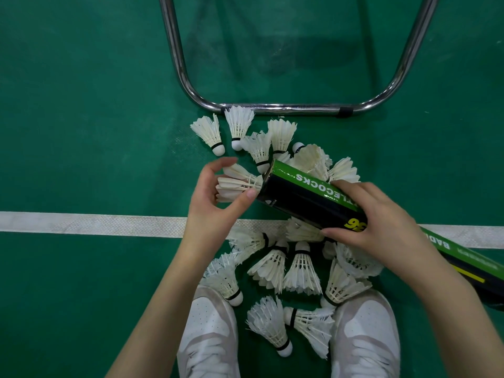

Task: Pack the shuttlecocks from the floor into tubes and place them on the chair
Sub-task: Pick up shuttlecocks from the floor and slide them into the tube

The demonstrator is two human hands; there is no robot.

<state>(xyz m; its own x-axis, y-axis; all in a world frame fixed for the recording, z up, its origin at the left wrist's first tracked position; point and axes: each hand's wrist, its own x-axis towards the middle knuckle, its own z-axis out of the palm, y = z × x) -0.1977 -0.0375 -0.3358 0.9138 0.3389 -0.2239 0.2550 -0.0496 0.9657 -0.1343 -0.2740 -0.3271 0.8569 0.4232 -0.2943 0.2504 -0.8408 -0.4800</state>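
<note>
A green and black shuttlecock tube (308, 196) lies slanted above the floor, its open mouth pointing left. My right hand (381, 227) grips it round the middle. A white feather shuttlecock (236, 182) sticks out of the mouth, feathers outward. My left hand (215, 197) curls round those feathers, with the thumb against their lower side. Several more shuttlecocks (301, 271) lie scattered on the green floor under and around the tube, some near the chair's chrome base frame (272, 107).
A white court line (90, 224) crosses the floor from left to right. My two white shoes (210, 336) stand at the bottom, with shuttlecocks between them. The chair's seat is out of view; only its tubular legs show at the top.
</note>
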